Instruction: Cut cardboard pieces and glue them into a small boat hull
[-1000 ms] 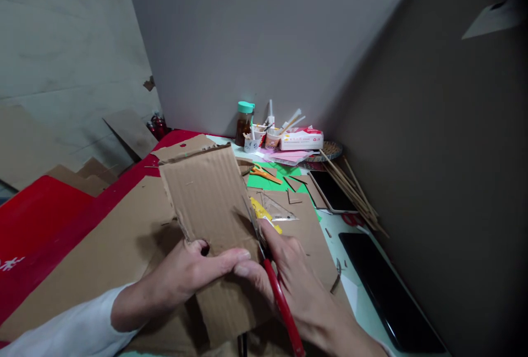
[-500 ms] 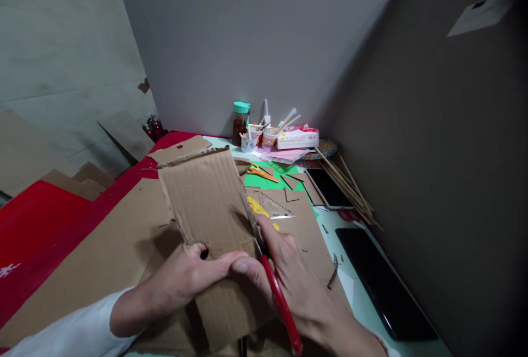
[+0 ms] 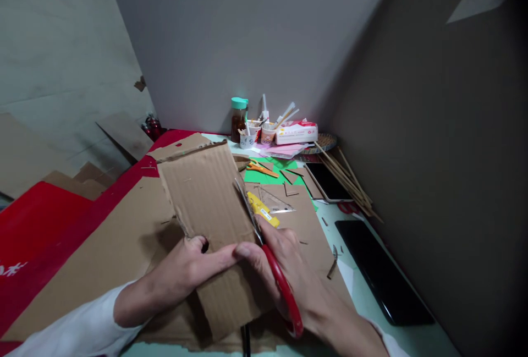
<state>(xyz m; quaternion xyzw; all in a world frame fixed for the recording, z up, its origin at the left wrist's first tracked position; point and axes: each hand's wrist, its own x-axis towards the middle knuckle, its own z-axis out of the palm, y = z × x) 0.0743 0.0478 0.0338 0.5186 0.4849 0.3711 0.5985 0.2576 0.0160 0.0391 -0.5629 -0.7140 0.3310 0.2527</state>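
A long piece of corrugated cardboard [image 3: 204, 197] is held up, tilted, above the table. My left hand [image 3: 187, 269] grips its left edge, with the thumb lying across the front face; the other fingers are hidden behind it. My right hand [image 3: 284, 269] is closed around red-handled scissors [image 3: 284, 291]. One scissor blade lies along the front of the cardboard near its right edge, pointing up and away from me. The thumb tips of both hands meet at the cardboard's middle. Larger brown cardboard sheets [image 3: 103, 236] lie underneath on the table.
A yellow tool [image 3: 264, 211], a clear set square [image 3: 276, 201] and orange-handled scissors [image 3: 263, 168] lie beyond my right hand. Farther back stand a teal-lidded bottle [image 3: 238, 120], cups of sticks [image 3: 268, 134] and a tissue pack [image 3: 297, 132]. A black slab [image 3: 379, 272] and wooden sticks [image 3: 348, 181] are at right.
The red scissors have turned slightly, their blade showing farther out on the cardboard's face. The view has shifted a little; both hands keep their hold.
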